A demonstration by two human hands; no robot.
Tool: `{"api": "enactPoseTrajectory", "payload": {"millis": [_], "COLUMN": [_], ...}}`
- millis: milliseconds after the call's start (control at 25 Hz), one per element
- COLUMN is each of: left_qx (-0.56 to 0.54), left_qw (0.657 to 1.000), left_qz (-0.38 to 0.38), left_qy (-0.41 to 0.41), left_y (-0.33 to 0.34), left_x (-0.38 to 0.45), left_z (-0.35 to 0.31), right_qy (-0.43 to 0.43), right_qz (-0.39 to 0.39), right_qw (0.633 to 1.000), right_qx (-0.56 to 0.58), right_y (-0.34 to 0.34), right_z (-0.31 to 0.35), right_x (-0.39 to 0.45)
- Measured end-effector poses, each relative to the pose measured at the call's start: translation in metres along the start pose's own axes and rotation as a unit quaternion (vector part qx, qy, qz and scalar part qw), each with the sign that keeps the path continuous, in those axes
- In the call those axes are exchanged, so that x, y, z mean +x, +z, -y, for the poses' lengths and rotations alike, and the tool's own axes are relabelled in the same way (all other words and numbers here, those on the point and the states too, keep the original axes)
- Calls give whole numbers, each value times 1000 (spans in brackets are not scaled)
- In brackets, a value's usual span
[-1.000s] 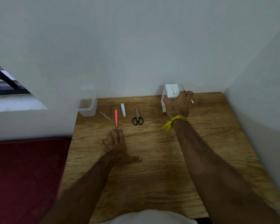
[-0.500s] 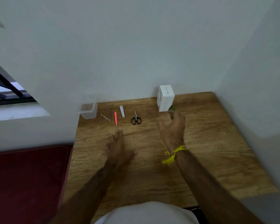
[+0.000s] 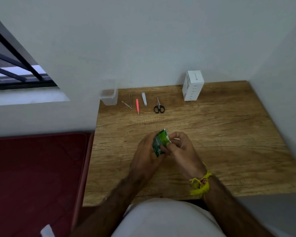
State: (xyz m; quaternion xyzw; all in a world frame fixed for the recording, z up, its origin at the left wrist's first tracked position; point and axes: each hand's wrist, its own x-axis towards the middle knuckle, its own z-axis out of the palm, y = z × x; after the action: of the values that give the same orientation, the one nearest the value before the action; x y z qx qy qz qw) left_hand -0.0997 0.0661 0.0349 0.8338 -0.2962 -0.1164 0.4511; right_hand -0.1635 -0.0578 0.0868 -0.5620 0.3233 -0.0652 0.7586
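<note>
Green sachet (image 3: 160, 142) held above bench (image 3: 229, 134) mid, left hand (image 3: 146, 151) gripping its side & right hand (image 3: 181, 147) pinching top corner — looks unopened yet, tear prob. next.

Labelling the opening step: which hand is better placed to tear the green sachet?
Right, probably. The right hand pinches the green sachet near its upper corner, where a tear would start. The left hand wraps the lower part and steadies it above the table.
</note>
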Motion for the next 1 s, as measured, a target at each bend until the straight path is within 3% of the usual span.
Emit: {"api": "enactPoseTrajectory", "payload": {"millis": [240, 680, 1000], "left_qx": [-11, -57, -71], "left_qw": [999, 998, 996], "left_qz": [-45, -23, -51], "left_qy": [4, -16, -30], "left_y": [-14, -19, -8], "left_x": [-2, 16, 25], "left_z": [8, 7, 6], "right_qy": [-25, -100, -187], "right_qz": [39, 50, -26], "right_qw": [999, 979, 936], "right_qx": [-29, -170, -297], "right_y": [2, -2, 9], "right_z": [0, 9, 10], "right_x": [4, 29, 34]}}
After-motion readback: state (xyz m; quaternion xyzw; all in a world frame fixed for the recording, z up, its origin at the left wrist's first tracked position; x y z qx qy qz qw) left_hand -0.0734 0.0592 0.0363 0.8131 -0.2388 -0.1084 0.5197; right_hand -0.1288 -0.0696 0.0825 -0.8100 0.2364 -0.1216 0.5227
